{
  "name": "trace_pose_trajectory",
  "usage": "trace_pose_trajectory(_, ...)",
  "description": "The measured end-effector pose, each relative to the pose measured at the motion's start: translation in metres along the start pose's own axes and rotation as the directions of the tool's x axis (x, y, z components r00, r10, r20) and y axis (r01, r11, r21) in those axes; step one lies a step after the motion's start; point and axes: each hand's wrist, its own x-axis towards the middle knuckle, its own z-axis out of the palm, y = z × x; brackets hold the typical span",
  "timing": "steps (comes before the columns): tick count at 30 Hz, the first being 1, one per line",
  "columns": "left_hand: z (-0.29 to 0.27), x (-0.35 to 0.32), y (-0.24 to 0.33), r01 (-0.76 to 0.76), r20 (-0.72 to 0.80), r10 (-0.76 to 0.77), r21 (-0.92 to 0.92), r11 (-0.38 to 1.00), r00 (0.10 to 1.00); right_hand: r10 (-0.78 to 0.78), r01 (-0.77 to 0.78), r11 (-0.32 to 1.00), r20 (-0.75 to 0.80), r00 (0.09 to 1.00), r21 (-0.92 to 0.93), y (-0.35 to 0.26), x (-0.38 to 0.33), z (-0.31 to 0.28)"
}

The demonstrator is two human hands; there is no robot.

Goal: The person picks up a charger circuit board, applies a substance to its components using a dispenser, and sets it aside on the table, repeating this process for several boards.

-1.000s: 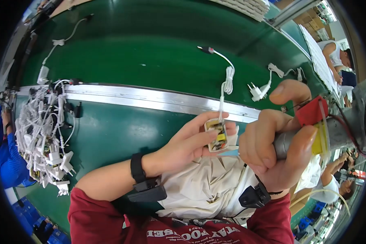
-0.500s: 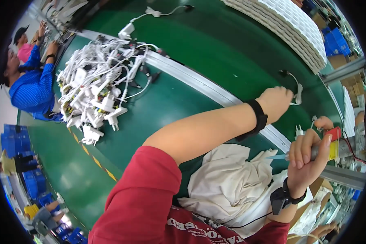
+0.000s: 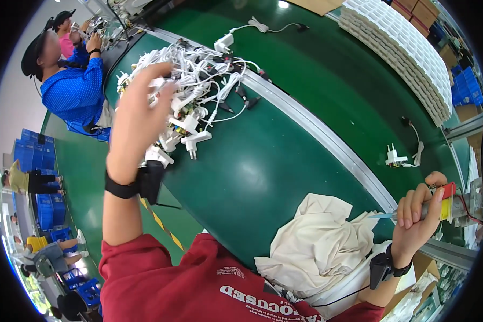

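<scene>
My left hand [image 3: 137,121] reaches over a heap of white plug adapters with cords [image 3: 185,80] at the left. Its fingers are apart and slightly blurred, with nothing seen in them; whether they touch the heap, I cannot tell. At the right, my right hand [image 3: 416,217] is closed around a glue dispenser [image 3: 445,206] with a yellow and red body. The dispenser's thin pale-blue nozzle [image 3: 381,216] points left, over a crumpled cream cloth [image 3: 322,241]. Beyond that hand, a single white plug adapter [image 3: 396,156] lies on the green belt, its cord trailing to a dark connector.
A metal rail [image 3: 316,126] divides the near green tabletop [image 3: 236,166] from the belt [image 3: 316,70]. Another corded adapter [image 3: 224,43] lies on the belt's far left. Stacked white trays [image 3: 397,59] stand at the back right. A person in blue [image 3: 72,88] works at the far left.
My left hand has let go of the corded adapter at the right end of the belt and swung left to the heap. My right hand still grips the dispenser. The view has shifted.
</scene>
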Motion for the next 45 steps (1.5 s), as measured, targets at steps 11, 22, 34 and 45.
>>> trace_pose_trajectory(11,-0.038,-0.067,-0.132,0.168,0.032,-0.192,0.352,0.921,0.981,-0.014,0.013,1.0,0.017,1.0,0.026,0.013,0.005,0.004)
trace_pose_trajectory(22,-0.036,0.038,0.019,0.385,0.374,0.095,-0.906,-0.175,0.923,-0.022,0.022,1.0,-0.022,1.0,0.016,0.022,0.003,0.002)
trace_pose_trajectory(34,0.162,0.031,0.175,0.407,0.365,0.24,-0.9,-0.156,0.9,-0.076,0.077,0.994,0.017,0.997,-0.075,0.037,0.005,-0.017)
trace_pose_trajectory(45,0.233,-0.088,0.195,0.961,0.678,0.702,-0.273,-0.034,0.218,-0.079,0.066,0.983,-0.07,0.994,-0.172,0.036,0.03,-0.02)
